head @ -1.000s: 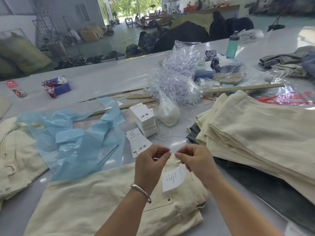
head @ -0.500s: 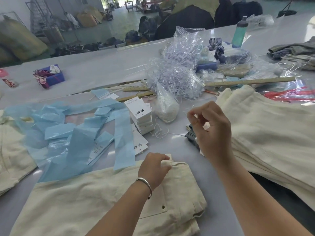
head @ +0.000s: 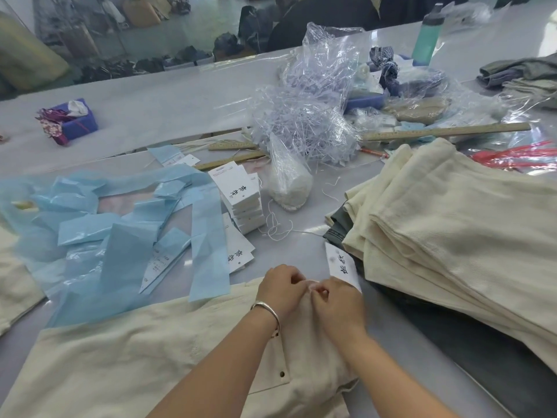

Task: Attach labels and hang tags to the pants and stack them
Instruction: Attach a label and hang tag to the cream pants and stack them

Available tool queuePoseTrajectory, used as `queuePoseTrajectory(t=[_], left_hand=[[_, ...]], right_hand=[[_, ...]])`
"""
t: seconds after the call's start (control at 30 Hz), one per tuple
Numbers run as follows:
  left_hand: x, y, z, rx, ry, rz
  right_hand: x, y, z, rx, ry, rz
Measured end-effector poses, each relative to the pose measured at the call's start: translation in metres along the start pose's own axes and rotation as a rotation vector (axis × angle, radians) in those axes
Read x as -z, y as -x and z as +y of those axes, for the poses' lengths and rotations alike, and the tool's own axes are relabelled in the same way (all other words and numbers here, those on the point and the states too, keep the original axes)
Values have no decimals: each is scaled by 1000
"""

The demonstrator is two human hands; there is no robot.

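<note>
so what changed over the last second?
The right hand, raised over the table half a second ago, came back down to meet the left hand at the waistband of the cream pants. A white hang tag now sticks up behind the right hand. The tag stack and folded pants pile stayed put.

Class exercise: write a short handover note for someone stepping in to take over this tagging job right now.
Left hand and right hand: both pinch at the waistband of the cream pants, a white hang tag sticking up beside the right hand.
Supplies: spare tags stacked mid-table; loose string beside them.
Done: folded pants stack on the right.
Left: finish tying this tag, then stack.
</note>
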State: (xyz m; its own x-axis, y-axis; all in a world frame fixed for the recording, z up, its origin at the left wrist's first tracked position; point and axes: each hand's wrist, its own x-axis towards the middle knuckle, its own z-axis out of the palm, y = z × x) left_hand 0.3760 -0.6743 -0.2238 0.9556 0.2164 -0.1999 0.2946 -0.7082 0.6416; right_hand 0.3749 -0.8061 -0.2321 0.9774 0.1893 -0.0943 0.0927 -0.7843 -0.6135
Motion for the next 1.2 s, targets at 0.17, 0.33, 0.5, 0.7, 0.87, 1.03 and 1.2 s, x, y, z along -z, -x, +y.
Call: queuePoseTrajectory(t=[0.17,0.33,0.5,0.7,0.87,1.03,1.2], left_hand=[[2,4,5,134,305,16],[9,6,-1,206,569,92],[13,2,-3,321,645,38],[11,3,-1,333,666,44],[3,3,0,278,616,0],[3,3,0,272,646,-19],[5,1,4,292,529,17]], right_hand=[[-9,-7,-14,-15,-25,156],[-24,0,-20,-132,-372,286],[-27,3,-25,-159,-470,299],[-23,3,-23,-140,-441,256],[-18,7,-15,-108,-277,207],[-18,5,-9,-58,-160,199],[-17,10,-14,41,63,118]])
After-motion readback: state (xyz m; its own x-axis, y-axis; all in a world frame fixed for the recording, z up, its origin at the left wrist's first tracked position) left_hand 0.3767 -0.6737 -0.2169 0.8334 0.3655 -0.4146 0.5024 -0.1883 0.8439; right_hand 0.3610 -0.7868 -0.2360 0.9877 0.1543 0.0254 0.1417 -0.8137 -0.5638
